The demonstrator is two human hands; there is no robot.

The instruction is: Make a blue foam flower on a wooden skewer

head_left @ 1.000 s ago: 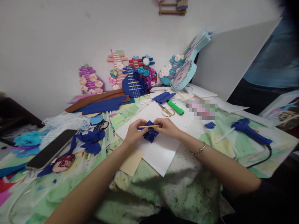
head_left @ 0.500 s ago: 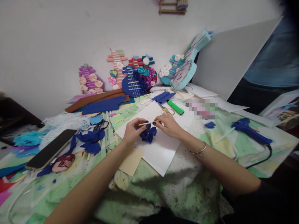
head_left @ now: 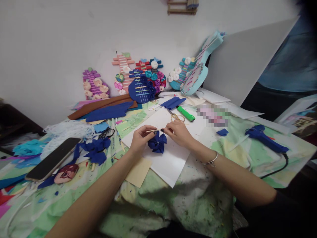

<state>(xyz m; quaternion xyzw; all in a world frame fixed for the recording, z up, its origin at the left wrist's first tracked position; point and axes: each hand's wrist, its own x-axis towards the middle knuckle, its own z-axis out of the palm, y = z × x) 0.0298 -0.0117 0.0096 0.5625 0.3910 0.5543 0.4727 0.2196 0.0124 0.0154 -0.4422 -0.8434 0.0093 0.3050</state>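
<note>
Two pinches hold one thin pale stick (head_left: 151, 131) | left hand (head_left: 141, 140): thumb and fingers press its left part | right hand (head_left: 180, 133): likewise, right part | dark-blue petalled flower (head_left: 158, 143): sits just below the fingertips, over white paper sheet (head_left: 170, 170); cannot tell whether fingers touch it | gold-handled scissors (head_left: 176, 116): just beyond right hand

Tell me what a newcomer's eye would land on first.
Probably the colorful instrument-shaped crafts before the back wall, the pale-blue one standing highest. Then the left hand and right hand at center, pinching a thin stick, with a dark blue flower below, over white paper.
</note>
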